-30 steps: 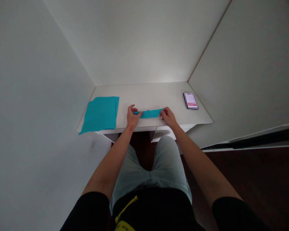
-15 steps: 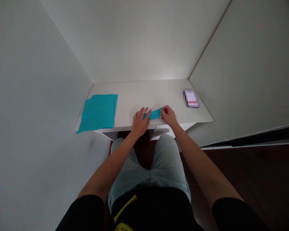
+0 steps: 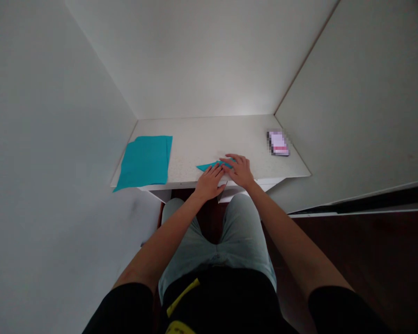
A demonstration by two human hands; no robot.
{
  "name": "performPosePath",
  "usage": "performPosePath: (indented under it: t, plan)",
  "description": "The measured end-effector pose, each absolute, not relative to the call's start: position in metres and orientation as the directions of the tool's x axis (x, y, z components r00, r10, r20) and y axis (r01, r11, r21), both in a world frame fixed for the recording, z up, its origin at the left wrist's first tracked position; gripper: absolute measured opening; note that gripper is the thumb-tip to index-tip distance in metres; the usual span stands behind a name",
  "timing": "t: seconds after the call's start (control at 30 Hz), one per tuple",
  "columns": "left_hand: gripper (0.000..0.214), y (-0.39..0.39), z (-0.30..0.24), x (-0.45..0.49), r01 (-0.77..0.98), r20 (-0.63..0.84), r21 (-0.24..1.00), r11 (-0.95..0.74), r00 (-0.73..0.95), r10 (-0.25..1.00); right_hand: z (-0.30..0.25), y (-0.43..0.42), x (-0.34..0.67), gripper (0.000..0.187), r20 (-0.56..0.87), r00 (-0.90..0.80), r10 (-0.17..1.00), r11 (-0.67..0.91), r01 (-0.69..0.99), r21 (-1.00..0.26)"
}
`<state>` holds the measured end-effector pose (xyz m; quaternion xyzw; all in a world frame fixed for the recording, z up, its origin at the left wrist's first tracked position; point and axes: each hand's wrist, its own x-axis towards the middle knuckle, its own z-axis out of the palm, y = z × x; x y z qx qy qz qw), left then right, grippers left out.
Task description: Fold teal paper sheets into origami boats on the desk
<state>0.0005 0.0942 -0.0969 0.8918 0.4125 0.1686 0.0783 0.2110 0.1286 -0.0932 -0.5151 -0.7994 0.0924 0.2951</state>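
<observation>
A small folded piece of blue paper (image 3: 206, 166) lies on the white desk near its front edge, its pointed left end showing. My left hand (image 3: 211, 180) rests on the paper's near side with fingers stretched out and the thumb apart. Beside it, my right hand (image 3: 239, 170) lies over the right part of the paper, its fingers spread. The fingertips of both hands meet around the middle of the paper and hide much of it.
A stack of larger blue paper sheets (image 3: 144, 161) lies at the left of the desk (image 3: 202, 134), one corner past the front edge. At the right stands a blurred phone (image 3: 278, 143). Walls enclose the desk at the back and both sides.
My right hand has let go of its pinch on the paper's right end and now lies flat over it. My left hand has slid right. The paper's visible part looks narrower and pointed.
</observation>
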Motion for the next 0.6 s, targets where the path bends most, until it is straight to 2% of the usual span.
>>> performPosePath:
  t: [0.07, 0.17, 0.3, 0.47, 0.6]
  plan:
    - [0.067, 0.096, -0.097, -0.002, 0.706, 0.220, 0.277, -0.651, 0.613, 0.759, -0.092, 0.125, 0.207, 0.050, 0.286, -0.462, 0.840, 0.540, 0.764, -0.353]
    - [0.074, 0.096, -0.098, -0.010, 0.700, 0.206, 0.272, -0.660, 0.627, 0.751, -0.094, 0.128, 0.205, 0.064, 0.202, -0.545, 0.814, 0.581, 0.754, -0.306]
    - [0.086, 0.095, -0.098, -0.031, 0.749, 0.215, 0.277, -0.602, 0.563, 0.798, -0.099, 0.134, 0.207, 0.078, 0.155, -0.577, 0.802, 0.595, 0.752, -0.283]
    - [0.091, 0.097, -0.097, -0.069, 0.836, 0.207, 0.279, -0.473, 0.429, 0.879, -0.108, 0.138, 0.208, 0.084, 0.178, -0.546, 0.818, 0.575, 0.769, -0.281]
    - [0.095, 0.106, -0.096, -0.086, 0.828, 0.217, 0.327, -0.456, 0.404, 0.889, -0.116, 0.147, 0.210, 0.082, 0.175, -0.469, 0.865, 0.501, 0.802, -0.326]
